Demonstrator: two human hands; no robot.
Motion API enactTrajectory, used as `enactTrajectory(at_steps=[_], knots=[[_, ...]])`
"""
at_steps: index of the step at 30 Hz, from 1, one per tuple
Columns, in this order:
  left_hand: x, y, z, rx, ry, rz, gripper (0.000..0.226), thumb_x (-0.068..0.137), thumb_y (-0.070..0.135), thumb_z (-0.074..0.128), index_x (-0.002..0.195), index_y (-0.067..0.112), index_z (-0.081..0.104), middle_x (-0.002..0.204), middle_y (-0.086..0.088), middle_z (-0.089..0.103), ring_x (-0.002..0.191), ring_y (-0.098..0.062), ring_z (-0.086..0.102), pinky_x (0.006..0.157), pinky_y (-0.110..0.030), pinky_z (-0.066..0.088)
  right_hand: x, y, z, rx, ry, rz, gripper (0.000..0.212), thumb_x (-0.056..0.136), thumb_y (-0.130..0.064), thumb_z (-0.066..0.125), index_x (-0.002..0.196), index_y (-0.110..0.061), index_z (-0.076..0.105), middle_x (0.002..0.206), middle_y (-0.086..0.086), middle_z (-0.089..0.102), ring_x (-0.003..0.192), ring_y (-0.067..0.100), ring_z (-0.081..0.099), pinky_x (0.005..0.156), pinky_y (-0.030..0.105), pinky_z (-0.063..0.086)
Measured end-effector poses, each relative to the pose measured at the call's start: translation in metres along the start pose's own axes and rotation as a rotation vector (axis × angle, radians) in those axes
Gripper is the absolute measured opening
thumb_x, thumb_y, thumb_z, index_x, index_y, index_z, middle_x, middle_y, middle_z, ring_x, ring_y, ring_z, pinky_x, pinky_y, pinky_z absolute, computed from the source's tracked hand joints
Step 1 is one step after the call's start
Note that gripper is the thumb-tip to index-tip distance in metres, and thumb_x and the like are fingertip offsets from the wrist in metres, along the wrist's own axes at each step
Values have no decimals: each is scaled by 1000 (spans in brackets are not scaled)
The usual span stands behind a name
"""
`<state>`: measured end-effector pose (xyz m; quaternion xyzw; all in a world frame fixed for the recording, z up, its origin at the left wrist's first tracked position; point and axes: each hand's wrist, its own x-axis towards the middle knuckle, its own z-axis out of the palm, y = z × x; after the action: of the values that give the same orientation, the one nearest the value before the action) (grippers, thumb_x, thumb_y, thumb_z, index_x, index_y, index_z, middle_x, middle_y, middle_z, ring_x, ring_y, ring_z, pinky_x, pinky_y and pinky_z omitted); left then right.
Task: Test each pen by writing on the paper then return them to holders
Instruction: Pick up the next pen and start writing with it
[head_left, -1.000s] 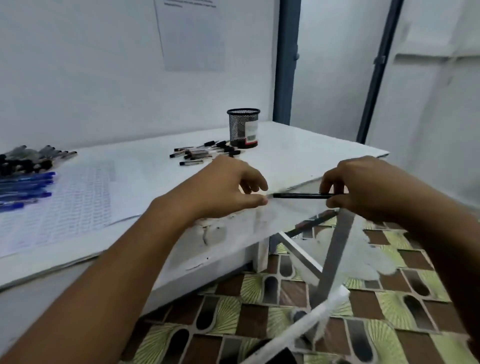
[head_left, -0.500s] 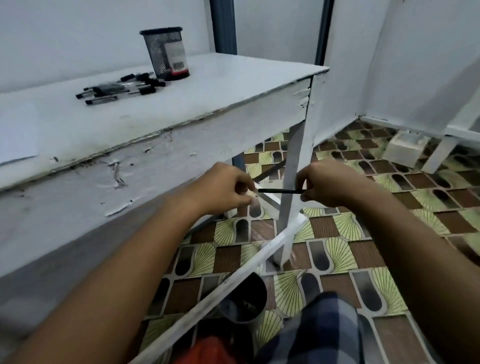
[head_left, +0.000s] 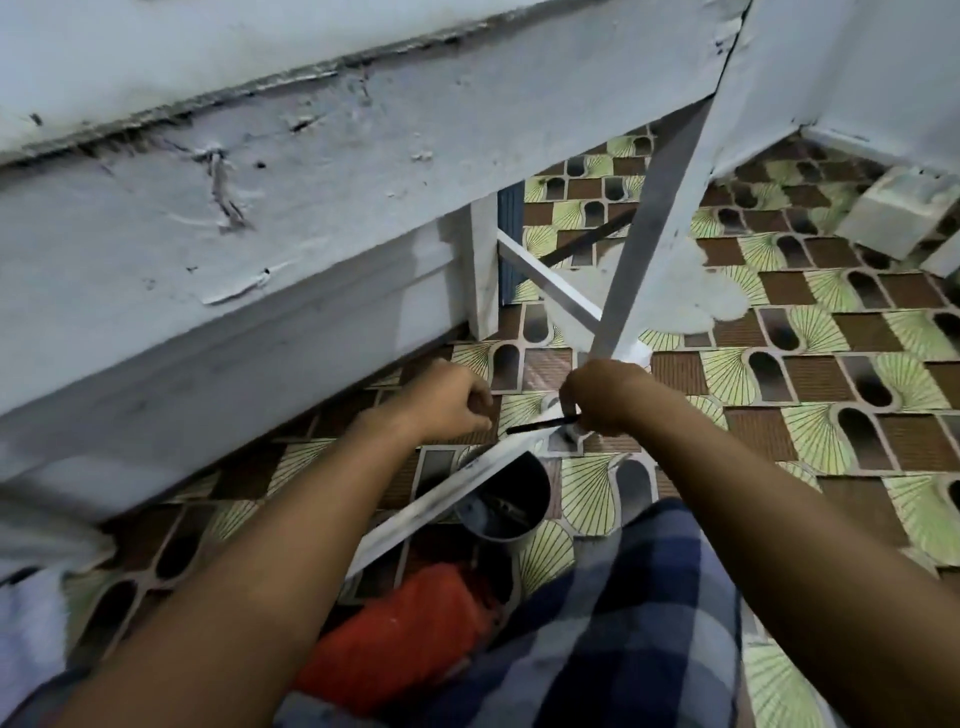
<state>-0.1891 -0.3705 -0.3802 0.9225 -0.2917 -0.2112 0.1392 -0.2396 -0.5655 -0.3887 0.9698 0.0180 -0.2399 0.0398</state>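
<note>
Presently the right hand (head_left: 605, 397) pinches the black pen (head_left: 540, 426) near one end, level above the dark cup (head_left: 506, 499) on the floor, presumably for dropping in, while the left hand (head_left: 452, 400), loosely curled, holds nothing visible.

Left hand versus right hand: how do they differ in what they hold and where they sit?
The right hand pinches one end of the black pen; the left hand has curled fingers and does not touch that pen. The right hand sits just before the table leg, the left hand nearer the table apron. Both hover above the dark cup on the floor.
</note>
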Motion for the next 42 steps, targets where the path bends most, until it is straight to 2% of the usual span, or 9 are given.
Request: enactTrajectory(at_steps=[9, 16, 20, 27, 29, 30, 33, 35, 42], knots=[[6, -32, 22, -72, -47, -71, 31, 83, 25, 72, 113, 17, 68, 113, -3, 66, 97, -14, 60, 88, -31, 51, 40, -26, 34, -140, -88, -110, 39, 88, -17, 67, 124, -5, 58, 121, 13, 61, 109, 30, 63, 86, 40, 52], [4, -45, 21, -126, -62, -95, 35, 85, 24, 70, 119, 15, 65, 118, -3, 65, 100, -13, 61, 89, -29, 51, 64, -33, 55, -135, -115, -177, 48, 87, -22, 69, 134, -18, 55, 129, 10, 59, 127, 32, 49, 96, 47, 47], [5, -45, 18, -138, -58, -104, 34, 85, 26, 71, 118, 16, 66, 115, -4, 64, 96, -14, 60, 85, -29, 51, 62, -29, 53, -93, -138, -146, 44, 89, -18, 66, 132, -17, 56, 127, 10, 59, 118, 30, 57, 96, 46, 50], [5, -32, -1, -160, -66, -71, 32, 80, 35, 75, 110, 27, 69, 119, -3, 59, 97, -14, 59, 82, -24, 44, 43, -21, -4, 13, -129, -77, 41, 89, -10, 64, 129, -12, 59, 128, 10, 61, 111, 26, 61, 92, 34, 52], [1, -23, -14, -153, -39, -39, 33, 80, 35, 75, 112, 26, 69, 120, -2, 61, 103, -14, 58, 86, -22, 43, 29, -19, -28, 33, -132, -69, 45, 91, -13, 64, 135, -15, 55, 131, 7, 59, 101, 17, 63, 83, 24, 50], [-1, -17, -22, -149, -21, -10, 34, 82, 33, 74, 114, 24, 69, 117, 0, 63, 102, -12, 58, 86, -20, 43, 21, -18, -41, 38, -135, -69, 46, 92, -15, 64, 138, -16, 53, 132, 6, 59, 99, 15, 63, 82, 24, 49], [-13, 5, -49, -156, 15, 76, 33, 84, 28, 72, 116, 20, 67, 103, 8, 62, 94, -6, 56, 80, -18, 42, -3, -13, -76, 84, -93, -58, 54, 90, -23, 68, 140, -21, 49, 134, 3, 58, 118, 24, 57, 100, 36, 48], [-22, 18, -66, -141, 52, 119, 31, 84, 29, 72, 114, 22, 69, 103, 9, 64, 92, -4, 57, 78, -17, 43, -24, -8, -99, 118, -41, -58, 53, 88, -25, 69, 138, -27, 50, 136, 0, 57, 123, 24, 53, 104, 40, 44], [-55, 68, -129, -66, 177, 219, 33, 80, 34, 75, 111, 23, 70, 97, 10, 67, 89, -7, 64, 83, -30, 53, -102, 7, -175, 143, 127, -25, 50, 88, -26, 69, 136, -28, 52, 133, 0, 56, 120, 22, 53, 101, 38, 43]])
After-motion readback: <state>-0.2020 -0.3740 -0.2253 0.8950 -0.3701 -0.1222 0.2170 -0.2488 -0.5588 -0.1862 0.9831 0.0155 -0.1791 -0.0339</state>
